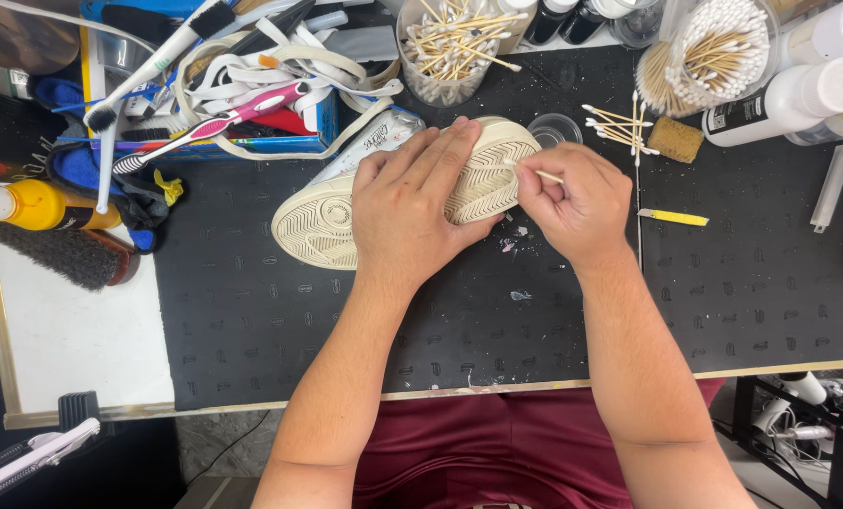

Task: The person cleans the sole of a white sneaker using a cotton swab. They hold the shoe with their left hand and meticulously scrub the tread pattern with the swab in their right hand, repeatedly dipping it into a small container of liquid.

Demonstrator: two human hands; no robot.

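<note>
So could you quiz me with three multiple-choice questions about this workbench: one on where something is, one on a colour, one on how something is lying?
1. Where is the left hand?
A. on the upturned sneaker
B. on the brush
C. in the box

2. What colour is the work mat?
A. white
B. black
C. green

3. How does the sneaker lie?
A. upright on its sole
B. sole up
C. hanging from a hook

Answers:
1. A, its palm presses down on the sole.
2. B, the mat under the shoe is black, flecked with paint.
3. B, the cream tread pattern faces the camera while the right hand holds a cotton swab to it.
</note>
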